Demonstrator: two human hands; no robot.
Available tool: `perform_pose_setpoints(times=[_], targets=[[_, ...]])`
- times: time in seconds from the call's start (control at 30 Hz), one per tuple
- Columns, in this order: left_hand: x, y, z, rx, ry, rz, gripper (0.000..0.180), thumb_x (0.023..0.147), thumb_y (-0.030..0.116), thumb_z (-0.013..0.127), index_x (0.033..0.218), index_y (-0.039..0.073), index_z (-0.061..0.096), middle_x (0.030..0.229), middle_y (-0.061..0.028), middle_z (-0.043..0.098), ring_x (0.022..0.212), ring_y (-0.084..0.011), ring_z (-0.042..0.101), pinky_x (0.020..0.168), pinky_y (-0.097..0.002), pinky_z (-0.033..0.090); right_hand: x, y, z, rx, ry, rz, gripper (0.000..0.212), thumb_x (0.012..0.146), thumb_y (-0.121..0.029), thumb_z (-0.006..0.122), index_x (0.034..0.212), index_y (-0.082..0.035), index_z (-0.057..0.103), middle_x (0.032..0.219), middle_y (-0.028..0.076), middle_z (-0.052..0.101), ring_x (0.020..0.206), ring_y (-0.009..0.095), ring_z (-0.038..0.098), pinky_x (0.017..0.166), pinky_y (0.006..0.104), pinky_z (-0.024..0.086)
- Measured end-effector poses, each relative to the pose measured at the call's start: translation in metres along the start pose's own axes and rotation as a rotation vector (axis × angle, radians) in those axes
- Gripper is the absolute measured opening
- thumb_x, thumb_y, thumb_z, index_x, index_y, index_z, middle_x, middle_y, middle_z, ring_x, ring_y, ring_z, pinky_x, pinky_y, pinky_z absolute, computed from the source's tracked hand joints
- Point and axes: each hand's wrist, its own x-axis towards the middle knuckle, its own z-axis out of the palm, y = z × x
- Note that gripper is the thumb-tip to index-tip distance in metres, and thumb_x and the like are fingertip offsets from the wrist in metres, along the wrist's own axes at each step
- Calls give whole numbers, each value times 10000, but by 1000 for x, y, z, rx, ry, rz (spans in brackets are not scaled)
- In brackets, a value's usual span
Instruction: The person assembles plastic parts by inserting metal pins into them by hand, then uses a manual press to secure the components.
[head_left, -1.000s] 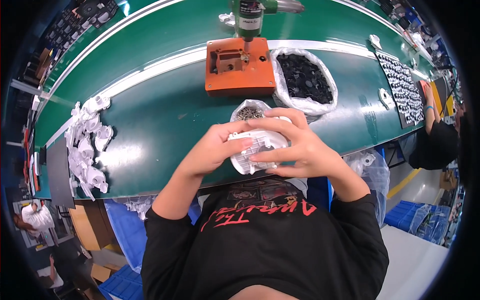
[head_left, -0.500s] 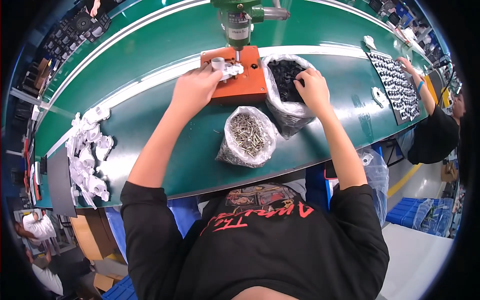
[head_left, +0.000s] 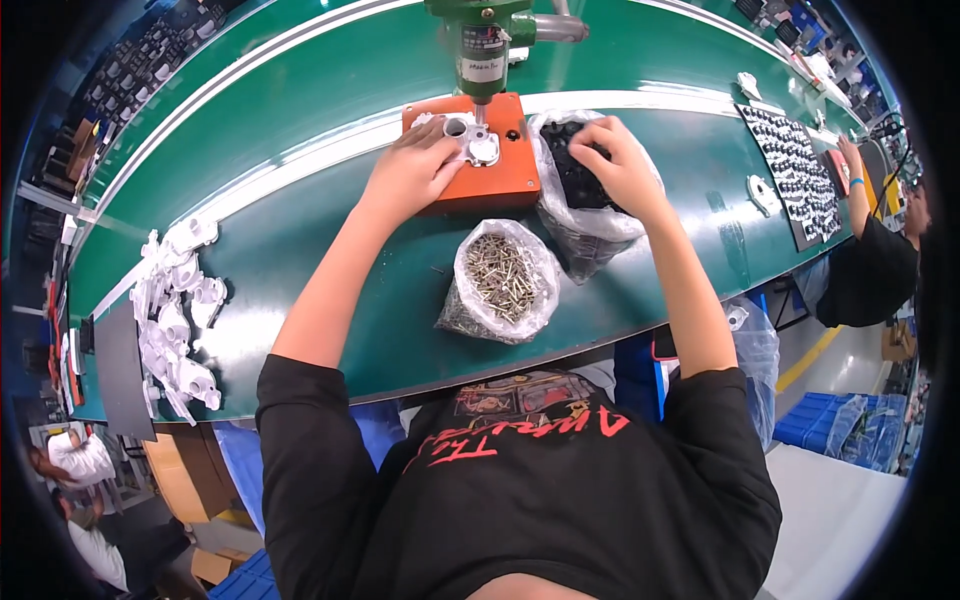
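Observation:
My left hand (head_left: 413, 168) has its fingers closed around a white plastic part (head_left: 482, 148), which sits on an orange fixture block (head_left: 508, 182). A round socket on the part faces up by my thumb; my fingers hide its left side. Straight above it hangs the spindle of a green press-like machine (head_left: 482, 60). Over a clear bag of small black parts (head_left: 578, 180), my right hand (head_left: 622, 165) is closed in a pinch, and what its fingertips hold, if anything, cannot be made out. Nearer me stands a bag of metal screws (head_left: 500, 278).
White plastic parts (head_left: 175, 310) lie heaped at the left of the green table (head_left: 330, 300). To the right, a board with rows of small black-and-white parts (head_left: 790, 170) lies beside a loose white part (head_left: 762, 195). A co-worker (head_left: 868, 270) sits at the far right.
The white part now lies flatter on the fixture, with my left hand shifted slightly right. My right hand has risen from the black parts and moved a little left. The co-worker's hand has left the board.

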Motion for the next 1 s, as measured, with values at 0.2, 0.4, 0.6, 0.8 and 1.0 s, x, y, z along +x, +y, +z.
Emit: perform_pose_setpoints(times=[0.2,0.4,0.6,0.8,1.0], targets=[[6,2,-5,24,0,-20,152,836,216,613,902,79,599,1067,-143,636,1069,-280,579,920,-402,440,44,-19,46,184,-90,52,202,860,-203,601,899,-5,612,1027,97,528,1017,214,492,891,317,397],[12,-2,-6,57,-51,65,211,839,220,602,983,65,597,1084,-170,609,1100,-354,527,995,-445,384,67,-10,74,277,-99,14,236,853,-170,599,952,44,625,1044,110,583,934,187,560,814,294,448],[2,0,2,-84,-171,-41,322,867,273,583,1105,57,561,1186,-233,544,1187,-401,462,1031,-485,339,64,-13,83,138,-113,-16,173,823,-118,633,900,36,619,876,98,622,827,162,600,777,298,469],[-5,23,6,11,-15,-36,510,758,415,703,1059,32,551,1260,-229,479,1240,-407,394,1021,-481,339,78,2,89,81,-154,102,274,748,-316,661,855,-68,705,1089,110,559,1089,314,479,951,488,361],[-4,33,6,62,-56,-114,617,683,471,745,1070,37,537,1279,-257,455,1251,-428,378,1058,-475,307,82,1,84,16,-209,98,256,757,-315,650,853,-82,698,1120,99,544,1151,326,425,981,496,317]])
